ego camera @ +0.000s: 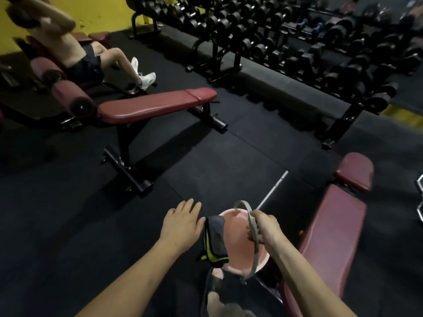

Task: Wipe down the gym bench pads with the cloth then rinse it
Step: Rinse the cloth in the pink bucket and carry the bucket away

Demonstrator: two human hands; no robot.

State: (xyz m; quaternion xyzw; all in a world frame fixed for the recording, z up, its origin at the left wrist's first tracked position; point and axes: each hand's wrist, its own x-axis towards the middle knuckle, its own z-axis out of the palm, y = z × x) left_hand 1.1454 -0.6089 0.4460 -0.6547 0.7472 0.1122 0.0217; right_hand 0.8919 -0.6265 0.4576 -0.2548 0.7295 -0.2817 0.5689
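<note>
From the head camera, a pink bucket (238, 239) hung at about 6 o'clock, a shallow pool of water showing inside it. A grey cloth (215, 241) with yellow-green trim was draped over its rim on the 9 o'clock side, half inside and half hanging outside. The right hand (265, 229) was closed around the bucket's grey handle (253, 227), fingers wrapped under the strap. The left hand (180, 223) was spread flat, palm down, fingers apart, just beside the cloth; whether a fingertip touched it could not be told.

At 4 o'clock lay a maroon padded bench (332, 236), its smaller head pad at 3 o'clock. A second maroon bench (151, 106) on a black frame stood at 10 o'clock, well apart from the bucket. Beyond it, at 11 o'clock, another person (75, 49) sat on a machine with maroon roller pads (68, 94). A long dumbbell rack (297, 42) ran from 12 to 2 o'clock over black rubber flooring (68, 213), with a yellow wall (103, 12) behind.
</note>
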